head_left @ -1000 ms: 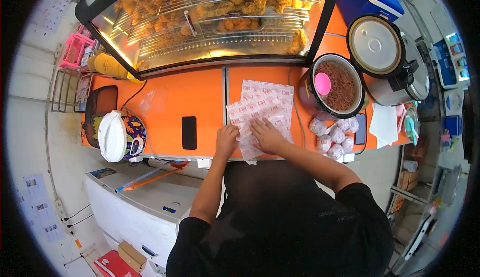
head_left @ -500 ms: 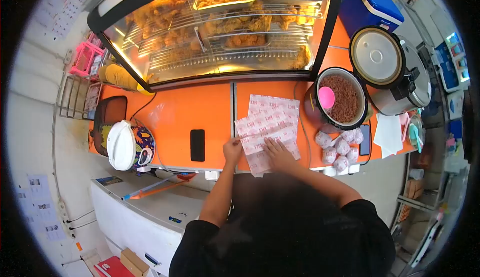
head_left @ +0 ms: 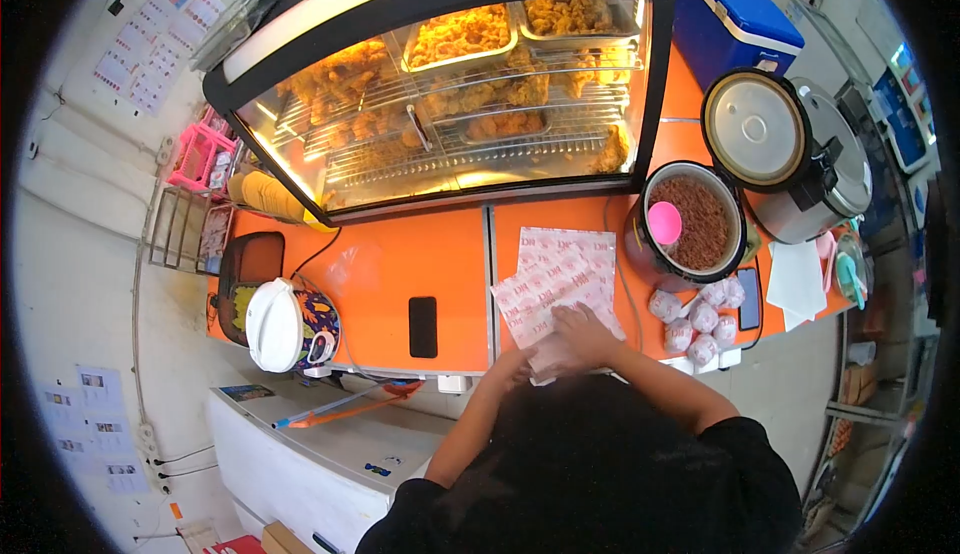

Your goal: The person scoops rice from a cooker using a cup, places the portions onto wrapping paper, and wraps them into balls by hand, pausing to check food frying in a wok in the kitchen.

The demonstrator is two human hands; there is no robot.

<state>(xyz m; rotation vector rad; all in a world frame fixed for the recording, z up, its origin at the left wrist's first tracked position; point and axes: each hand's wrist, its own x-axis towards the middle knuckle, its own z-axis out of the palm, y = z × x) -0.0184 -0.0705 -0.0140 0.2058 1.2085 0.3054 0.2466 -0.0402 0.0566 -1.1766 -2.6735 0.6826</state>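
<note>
Printed white-and-pink wrapping paper [head_left: 540, 284] lies in overlapping sheets on the orange counter, right of the metal seam. My left hand [head_left: 512, 366] is closed at the paper's lower left edge, its fingertips partly hidden. On the lower part of the sheets rests my right hand [head_left: 584, 336], fingers apart and slightly bent. Between the hands the paper's near end is blurred and comes close to my black shirt. Several round paper-wrapped bundles [head_left: 703, 323] sit to the right, below an open pot of reddish-brown rice [head_left: 705, 229] with a pink scoop [head_left: 664, 223] in it.
A lit glass display case [head_left: 440, 124] of fried chicken stands behind the paper. A black phone [head_left: 423, 327] and a white-lidded container [head_left: 273, 326] are to the left. A rice cooker's raised lid [head_left: 757, 129] and a blue cooler [head_left: 740, 19] stand at the right.
The view has shifted, so the counter sits lower and further right. Both hands have come closer together at the paper's near end, and the right hand's fingers have bent from lying flat.
</note>
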